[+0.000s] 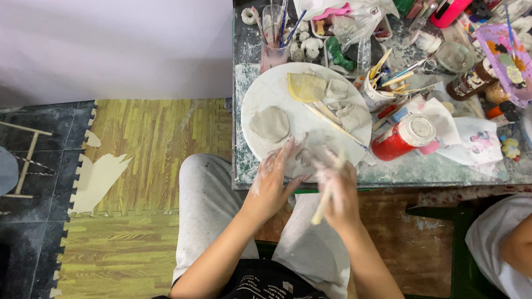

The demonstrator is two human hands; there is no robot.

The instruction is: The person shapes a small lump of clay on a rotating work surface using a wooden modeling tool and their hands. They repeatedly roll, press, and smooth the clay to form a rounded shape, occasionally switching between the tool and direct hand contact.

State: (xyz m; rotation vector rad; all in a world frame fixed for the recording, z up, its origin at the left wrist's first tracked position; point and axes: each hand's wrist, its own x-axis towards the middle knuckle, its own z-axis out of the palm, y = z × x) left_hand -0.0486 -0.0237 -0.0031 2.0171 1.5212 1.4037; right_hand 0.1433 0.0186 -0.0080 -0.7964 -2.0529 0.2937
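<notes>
Clay-smeared left hand (275, 179) rests open on the round white board (269, 95); right hand (338, 193) grips a wooden stick (325, 202).

A plain white wall (102, 32) fills the upper left, meeting a floor of dark stone tiles (13, 233) partly covered by yellow-green, wood-grain foam mats (151, 137) with jigsaw edges; one mat has a pale torn patch (97, 180). A paint-smeared, grey-green surface (435, 167) runs along the top right, its front edge just above brown wooden boards (419, 242). Light is even and soft, and a thin wooden frame (26, 155) stands at the far left on the tiles.
</notes>
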